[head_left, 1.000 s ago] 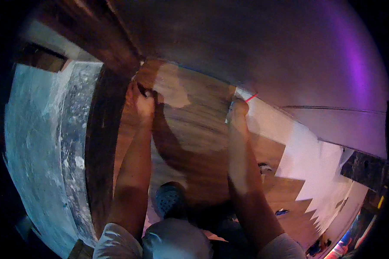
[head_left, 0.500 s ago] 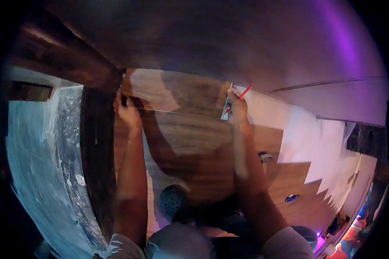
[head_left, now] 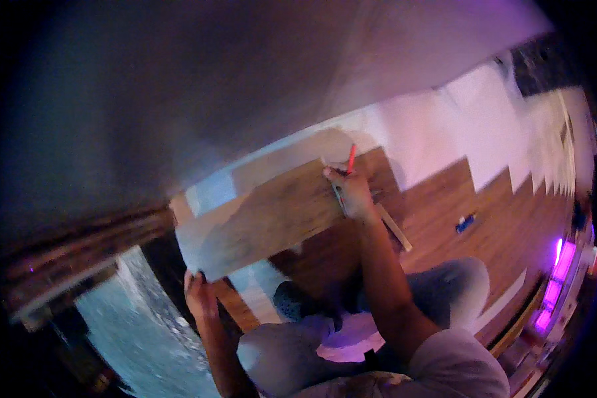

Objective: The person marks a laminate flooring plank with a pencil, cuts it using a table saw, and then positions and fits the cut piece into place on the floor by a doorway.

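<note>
A brown wood-look floor plank [head_left: 265, 215] is held tilted above the floor between my two hands. My left hand [head_left: 201, 298] is closed on its near left corner, with the thumb on the upper face. At the right end, my right hand [head_left: 353, 196] grips the plank's edge. A red pencil-like stick [head_left: 352, 158] also sticks up out of that hand. Just right of the wrist, a narrow light-wood strip [head_left: 393, 229] lies on the laid planks. Both hands' fingertips under the plank are hidden.
Laid brown planks [head_left: 431, 199] end in a stepped edge against pale underlay [head_left: 431, 132]. A wall [head_left: 199, 86] closes off the far side. One small blue object [head_left: 465, 223] lies on the floor at right. A dark wooden frame [head_left: 93, 255] stands left, beside a bluish scuffed surface [head_left: 136, 331].
The plank has come up and back from the wall side, its left end swung nearer to me. Both hands moved with it, and my view has turned, uncovering pale underlay beneath.
</note>
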`<act>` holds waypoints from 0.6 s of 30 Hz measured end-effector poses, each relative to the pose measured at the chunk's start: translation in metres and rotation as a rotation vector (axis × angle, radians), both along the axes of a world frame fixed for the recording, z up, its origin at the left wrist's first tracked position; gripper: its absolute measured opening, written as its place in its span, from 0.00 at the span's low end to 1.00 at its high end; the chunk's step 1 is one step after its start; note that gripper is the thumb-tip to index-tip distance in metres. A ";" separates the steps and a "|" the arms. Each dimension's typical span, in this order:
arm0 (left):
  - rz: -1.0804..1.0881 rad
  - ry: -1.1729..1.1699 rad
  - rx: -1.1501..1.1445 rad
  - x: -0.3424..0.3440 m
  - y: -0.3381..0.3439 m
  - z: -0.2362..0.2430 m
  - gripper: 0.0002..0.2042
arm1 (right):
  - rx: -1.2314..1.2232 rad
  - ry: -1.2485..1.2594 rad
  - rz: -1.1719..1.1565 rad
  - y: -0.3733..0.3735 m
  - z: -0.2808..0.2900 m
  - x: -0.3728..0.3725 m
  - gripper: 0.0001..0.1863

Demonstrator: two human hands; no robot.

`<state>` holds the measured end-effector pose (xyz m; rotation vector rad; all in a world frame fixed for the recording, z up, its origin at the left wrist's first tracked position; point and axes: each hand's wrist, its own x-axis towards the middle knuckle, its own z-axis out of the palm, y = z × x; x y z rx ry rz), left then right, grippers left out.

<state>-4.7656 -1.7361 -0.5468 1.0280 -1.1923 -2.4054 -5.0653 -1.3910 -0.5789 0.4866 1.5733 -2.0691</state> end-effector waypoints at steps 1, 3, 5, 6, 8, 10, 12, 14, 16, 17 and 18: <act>-0.115 -0.194 -0.266 -0.003 0.007 0.033 0.23 | 0.087 0.039 0.021 0.009 0.027 0.001 0.18; -0.050 -0.085 -0.001 0.012 0.018 0.085 0.23 | 0.289 0.157 0.066 0.031 0.075 0.006 0.19; 0.236 0.096 0.782 0.020 0.019 0.132 0.19 | 0.296 0.109 0.094 0.055 0.122 0.027 0.17; 0.656 0.133 1.384 0.026 0.010 0.156 0.16 | 0.288 0.092 0.113 0.064 0.147 0.036 0.17; 0.428 -0.173 1.043 0.009 0.056 0.225 0.14 | 0.271 0.085 0.122 0.116 0.189 0.062 0.16; 0.180 -0.338 0.680 0.000 0.110 0.303 0.15 | 0.230 0.139 0.096 0.168 0.245 0.093 0.16; -0.100 -0.470 0.377 -0.010 0.158 0.353 0.16 | 0.326 0.104 0.197 0.229 0.297 0.131 0.16; -0.436 -0.536 0.288 -0.031 0.215 0.383 0.16 | 0.321 0.164 0.125 0.283 0.366 0.169 0.15; -0.757 -0.612 0.305 -0.019 0.282 0.390 0.16 | 0.176 0.021 -0.070 0.325 0.441 0.265 0.22; -0.872 -0.611 0.319 -0.018 0.314 0.405 0.16 | 0.238 -0.103 -0.042 0.340 0.480 0.298 0.21; -0.971 -0.600 0.332 -0.016 0.340 0.417 0.16 | 0.292 -0.215 0.011 0.356 0.523 0.319 0.21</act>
